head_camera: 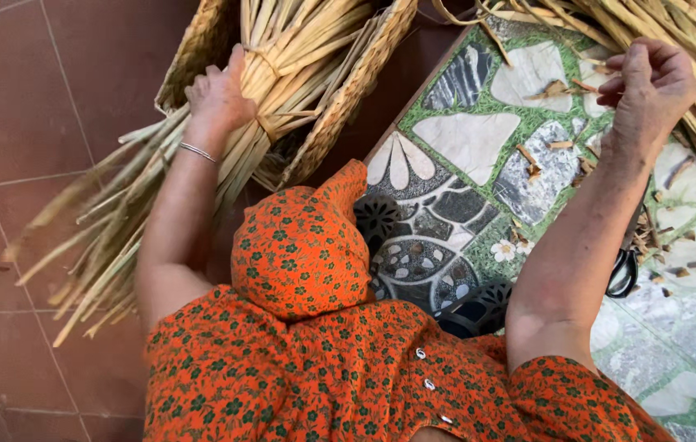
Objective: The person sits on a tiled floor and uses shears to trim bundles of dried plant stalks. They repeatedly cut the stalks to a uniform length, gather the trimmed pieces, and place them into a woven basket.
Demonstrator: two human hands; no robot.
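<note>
The person's left hand (218, 94) lies on a tied bundle of dried reed stalks (200, 155), fingers curled down over the stalks just above the binding, gripping them. The bundle runs from the near left, where its loose ends fan out over the reddish floor tiles (29, 98), up to the far middle, where its top sits inside a woven straw basket (348, 90). A thin silver bangle (197, 151) circles the left wrist.

The right hand (649, 82) is raised at the far right, fingers bent inward with thumb and forefinger pinched together (whether a thin strand sits between them cannot be told). Just beyond it lies a second heap of reed stalks (691, 41) along the far right edge.

Under the right arm spreads a patterned mat (462, 139) printed with stones, grass and flowers, strewn with short cut reed scraps (532, 160). Black-handled scissors (624, 270) lie on the mat, just right of the forearm and partly hidden by it. The person wears orange floral clothing (307, 360).
</note>
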